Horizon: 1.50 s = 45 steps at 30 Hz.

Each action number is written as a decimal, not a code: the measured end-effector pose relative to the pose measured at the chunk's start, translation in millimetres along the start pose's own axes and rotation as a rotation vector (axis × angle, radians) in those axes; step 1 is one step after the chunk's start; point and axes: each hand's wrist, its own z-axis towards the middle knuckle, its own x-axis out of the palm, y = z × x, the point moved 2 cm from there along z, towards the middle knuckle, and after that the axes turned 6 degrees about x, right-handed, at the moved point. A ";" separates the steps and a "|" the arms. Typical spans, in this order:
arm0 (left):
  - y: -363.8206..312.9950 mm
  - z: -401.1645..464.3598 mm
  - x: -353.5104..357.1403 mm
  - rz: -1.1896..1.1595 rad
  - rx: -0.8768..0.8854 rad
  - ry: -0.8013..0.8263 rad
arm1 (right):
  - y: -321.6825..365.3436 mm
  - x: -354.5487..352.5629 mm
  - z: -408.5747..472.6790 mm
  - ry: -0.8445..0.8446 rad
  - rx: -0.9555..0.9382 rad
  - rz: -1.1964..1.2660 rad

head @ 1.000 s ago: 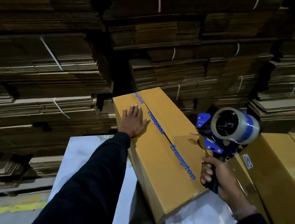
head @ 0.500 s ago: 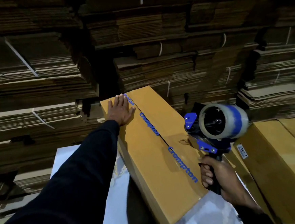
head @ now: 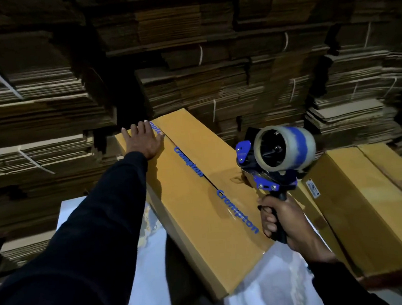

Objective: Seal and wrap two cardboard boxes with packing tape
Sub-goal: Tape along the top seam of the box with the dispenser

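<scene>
On box (head: pixel 194 201): left hand (head: pixel 144 142) flat, spread; right hand (head: pixel 287 220) grip curled round tape dispenser (head: pixel 277 160) handle

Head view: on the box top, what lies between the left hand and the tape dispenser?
In the head view, bare box top: the flap seam and blue Crompton lettering, between left hand and tape dispenser.

You are looking at a long yellow-brown cardboard box (head: pixel 194 201) lying flat, blue "Crompton" lettering running along its closed top seam. A second matching box (head: pixel 368 209) is lying just to its right. The blue tape dispenser (head: pixel 275 163), carrying a clear roll, is hovering over the first box's right edge.
</scene>
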 end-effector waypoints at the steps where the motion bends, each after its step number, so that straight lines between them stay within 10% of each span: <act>1: 1.2 -5.6 -0.7 0.002 -0.018 0.006 | 0.0 -1.5 -0.3 0.004 0.000 0.001; 20: -10.9 -161.5 2.7 -0.148 -0.331 0.012 | 8.7 -62.0 -15.0 -0.062 0.013 -0.058; 30: -165.2 -174.9 1.1 -0.180 0.705 0.024 | -18.3 -64.5 -60.7 -0.045 0.184 0.103; 45: -239.1 -138.8 -4.1 -0.168 0.738 0.023 | -72.0 6.6 -122.6 0.140 0.279 0.300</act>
